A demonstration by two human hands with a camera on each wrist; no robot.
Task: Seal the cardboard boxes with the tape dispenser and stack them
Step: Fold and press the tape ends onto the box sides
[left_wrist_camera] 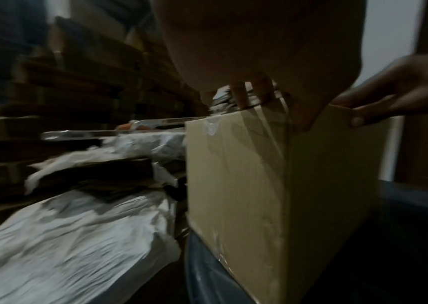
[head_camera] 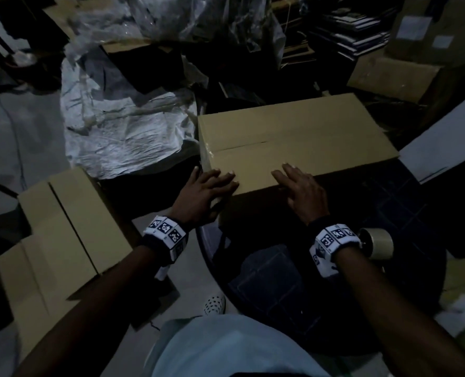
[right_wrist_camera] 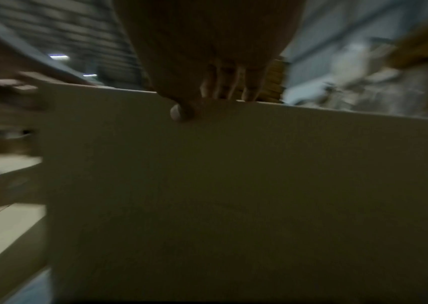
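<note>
Both hands (head_camera: pixel 206 194) flat on box (head_camera: pixel 294 131)

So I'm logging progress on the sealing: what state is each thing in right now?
Cardboard box: flaps closed, tape at left end of seam.
Left hand: flat on the box's near corner.
Right hand: flat on the box's near edge.
Tape roll: lying unheld behind the right wrist.
Flattened boxes: unassembled.

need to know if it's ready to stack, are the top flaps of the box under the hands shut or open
Shut: the box has both top flaps lying flat, meeting at the centre seam. Clear tape shows at its left end; whether it runs the whole seam, cannot tell.
</note>
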